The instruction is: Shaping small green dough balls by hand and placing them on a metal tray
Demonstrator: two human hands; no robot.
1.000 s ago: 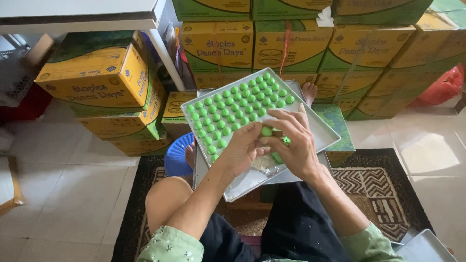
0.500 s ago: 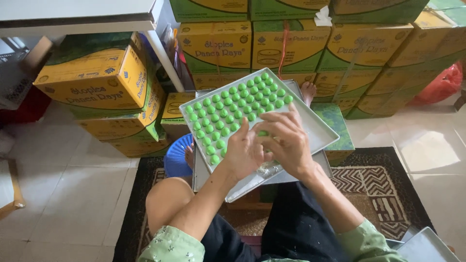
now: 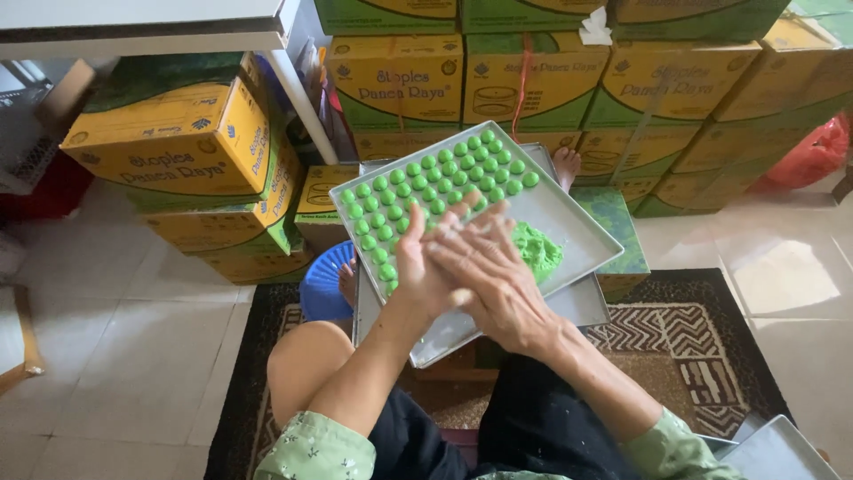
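Head camera looks straight down at my lap, and both my hands are pressed together palm to palm over the rectangular grey metal baking tray (image 3: 582, 233). My left hand (image 3: 425, 267) lies underneath with its fingers reaching toward the rows, my right hand (image 3: 493, 271) lies across on top of it, fingers flat and spread; whatever sits between the palms is hidden, so I cannot tell if anything is clamped in there. Just beyond my right fingers a rough lump of bright green dough (image 3: 538, 249) sits on the bare part of the tray, close to my knuckles. Small round green dough balls (image 3: 442, 179) fill the far left half of the tray in neat rows, touching or nearly touching each other. The tray tilts, resting on a second flat grey tray (image 3: 582, 307) beneath it. A blue plastic stool (image 3: 322, 284) peeks out at the left beside my bare knee (image 3: 302, 360). Stacked yellow and green cardboard boxes (image 3: 178, 151) wall in the far side, a white table (image 3: 142, 27) edge hangs over them at the upper left, and a brown patterned rug (image 3: 693, 347) lies under me on pale floor tiles (image 3: 115, 356).
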